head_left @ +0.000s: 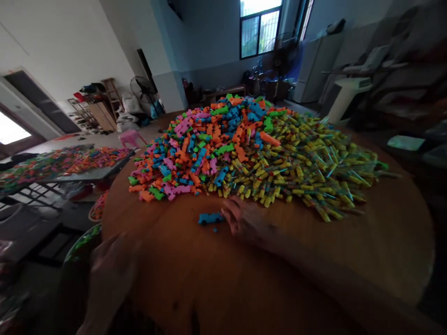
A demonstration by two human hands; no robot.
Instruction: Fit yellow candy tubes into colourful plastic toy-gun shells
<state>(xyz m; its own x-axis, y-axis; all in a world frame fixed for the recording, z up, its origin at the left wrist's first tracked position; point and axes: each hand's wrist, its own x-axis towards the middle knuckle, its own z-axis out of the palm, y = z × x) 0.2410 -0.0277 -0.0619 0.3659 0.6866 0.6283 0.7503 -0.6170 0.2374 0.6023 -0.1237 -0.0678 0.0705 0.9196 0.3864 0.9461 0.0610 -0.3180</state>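
On the brown round table (167, 260), a blue toy car (208, 218) lies in front of a large heap. My right hand (240, 218) reaches in from the right, its curled fingers closed at the car's right end. A tiny blue piece (215, 230) rests just below the car. My left hand (115, 260) is over the table's left edge, smeared by motion, so its fingers are unclear. Orange, blue, green and pink toy cars (185, 153) form the heap's left part. Yellow sticks in clear wrappers (303, 163) make up its right part.
A second table (87, 176) at the left carries more colourful toy pieces. Beside my left hand stands a tub (75, 246) with green pieces. Farther back are a pink stool (131, 137), a standing fan (141, 88) and a white cabinet (314, 70).
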